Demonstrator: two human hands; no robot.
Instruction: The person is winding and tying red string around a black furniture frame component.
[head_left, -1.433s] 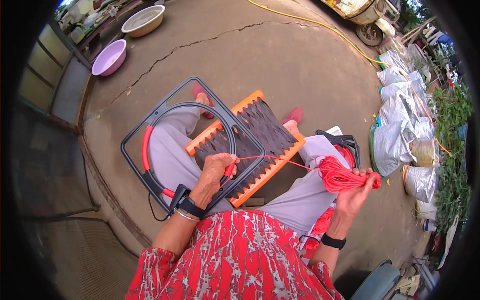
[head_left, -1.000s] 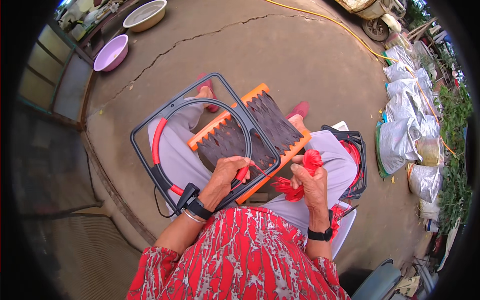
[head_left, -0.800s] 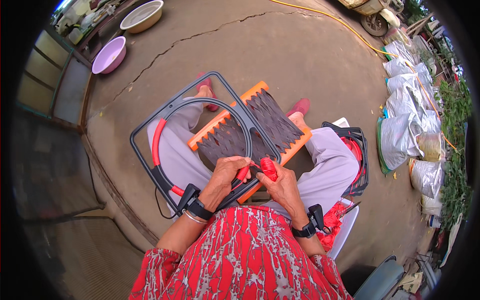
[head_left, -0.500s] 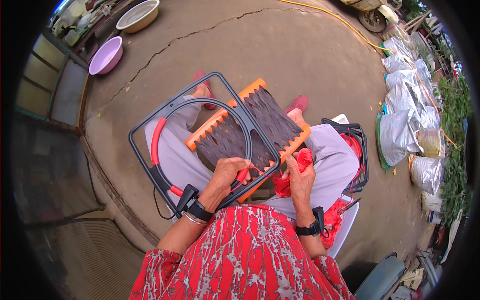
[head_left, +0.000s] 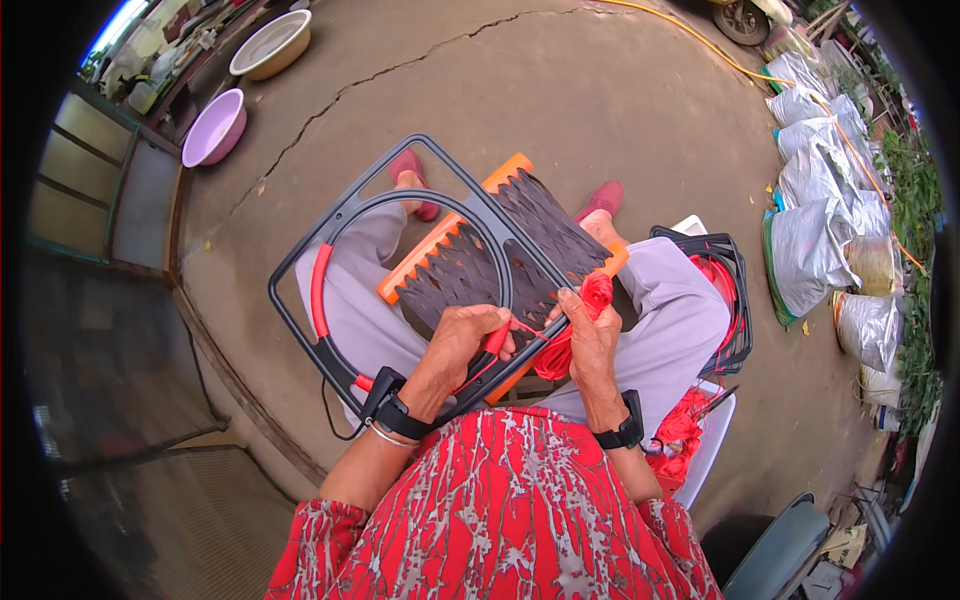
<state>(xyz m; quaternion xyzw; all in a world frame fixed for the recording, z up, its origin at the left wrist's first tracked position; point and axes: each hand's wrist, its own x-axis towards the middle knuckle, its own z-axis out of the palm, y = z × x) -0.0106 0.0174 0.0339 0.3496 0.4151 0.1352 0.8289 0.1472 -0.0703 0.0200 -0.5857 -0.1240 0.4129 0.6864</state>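
Note:
Across my lap lies a dark grey plastic frame (head_left: 325, 352) with a round ring (head_left: 504, 275) inside it; red wrapping (head_left: 320, 290) covers parts of the ring. My left hand (head_left: 462, 342) is closed on the ring's near right side, its thumb and fingers pinching a red-wrapped section. At the frame's right edge, my right hand (head_left: 592, 345) grips a skein of red cord (head_left: 596, 290), whose loops show above and left of the fingers. A short length of cord runs between the two hands.
Between my legs stands an orange-edged rack (head_left: 430, 250) with dark zigzag strips. By my right knee are more dark frames (head_left: 740, 300) and a white bin (head_left: 715, 430) of red cord. Silver sacks (head_left: 808, 250) line the right; purple (head_left: 214, 130) and beige (head_left: 270, 47) basins sit far left.
My right hand has moved slightly up and left with the skein, its fingers now at the frame's edge. The left hand stays on the ring. The whole view has shifted a little.

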